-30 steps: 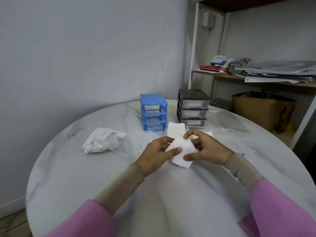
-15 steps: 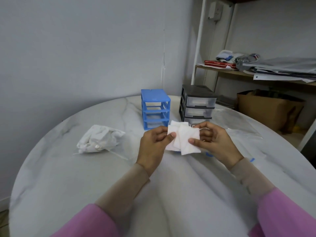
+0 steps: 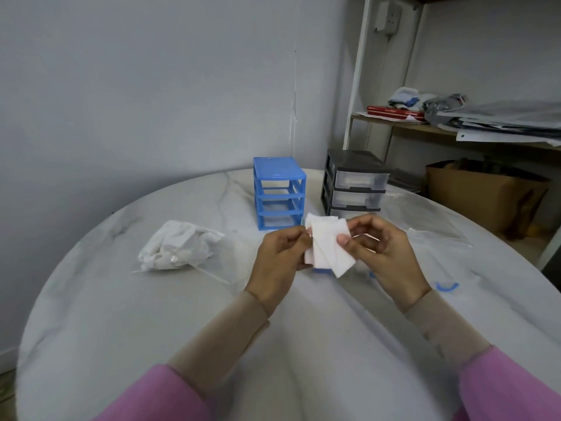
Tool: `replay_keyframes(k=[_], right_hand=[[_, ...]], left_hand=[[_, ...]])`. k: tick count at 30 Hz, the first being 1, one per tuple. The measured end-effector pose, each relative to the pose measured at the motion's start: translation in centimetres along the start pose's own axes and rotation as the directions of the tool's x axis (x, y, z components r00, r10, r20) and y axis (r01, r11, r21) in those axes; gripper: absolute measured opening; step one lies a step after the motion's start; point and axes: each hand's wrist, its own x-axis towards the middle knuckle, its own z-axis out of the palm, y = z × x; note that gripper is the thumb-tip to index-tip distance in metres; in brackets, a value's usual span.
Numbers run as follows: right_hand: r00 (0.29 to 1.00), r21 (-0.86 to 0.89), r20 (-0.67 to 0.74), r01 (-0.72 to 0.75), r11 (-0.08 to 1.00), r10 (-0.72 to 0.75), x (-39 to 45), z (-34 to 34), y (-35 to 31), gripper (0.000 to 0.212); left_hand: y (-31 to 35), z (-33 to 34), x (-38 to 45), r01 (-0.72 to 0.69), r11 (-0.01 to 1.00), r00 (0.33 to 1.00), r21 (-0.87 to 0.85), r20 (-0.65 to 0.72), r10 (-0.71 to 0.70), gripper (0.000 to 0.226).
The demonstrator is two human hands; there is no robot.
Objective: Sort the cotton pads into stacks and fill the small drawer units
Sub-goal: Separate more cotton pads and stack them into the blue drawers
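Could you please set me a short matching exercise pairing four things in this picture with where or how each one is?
Things
1. cotton pads
2. blue drawer unit
3. grey drawer unit
4. crumpled white bag

Places or states
A. lying on the table, off to the left of the hands
B. standing at the back with clear drawers shut in it
C. held up between the left hand and the right hand
D. standing at the back as a frame with no drawers in it

Pairs: 1-C, 2-D, 3-B, 4-A
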Motion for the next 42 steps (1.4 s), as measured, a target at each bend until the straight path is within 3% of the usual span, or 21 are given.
replay_keyframes(k=[16,25,30,33,36,42], right_hand=[[0.997,-0.021,-0.045,0.062,0.998,-0.063,-0.2,-0.3,-0.4,0.018],[0.986,-0.189,-0.006,0.160,0.969,-0.165,-0.6,-0.4,-0.5,0.017],[0.981,-0.235,-0.065,0.164,0.958,-0.184,-0.4,-0.6,-0.2,0.012],[0.987,-0.032,-0.124,0.096,0.995,-0.099,-0.3,-0.6,-0.5,0.021],[0.997,0.133,-0.078,0.030,0.991,-0.020,-0.4,-0.3,-0.6,0.028],[0.995,-0.039,0.017,0.101,0.994,-0.100,-0.7,0.2,0.2,0.021]], left_hand=[[0.6,0.6,-0.8,0.054,0.996,0.998,-0.070,0.024,-0.052,0.025],[0.6,0.4,-0.7,0.060,0.995,0.998,-0.080,-0.009,-0.061,0.023],[0.3,0.3,-0.5,0.063,0.994,0.997,-0.090,-0.046,-0.068,0.022],[-0.1,0.2,-0.5,0.063,0.996,0.996,-0.057,-0.065,-0.066,0.022],[-0.5,0.4,-0.7,0.076,0.997,0.996,-0.023,-0.054,-0.077,0.021],[-0.4,0.6,-0.9,0.126,0.989,0.992,-0.077,0.017,-0.125,0.020]])
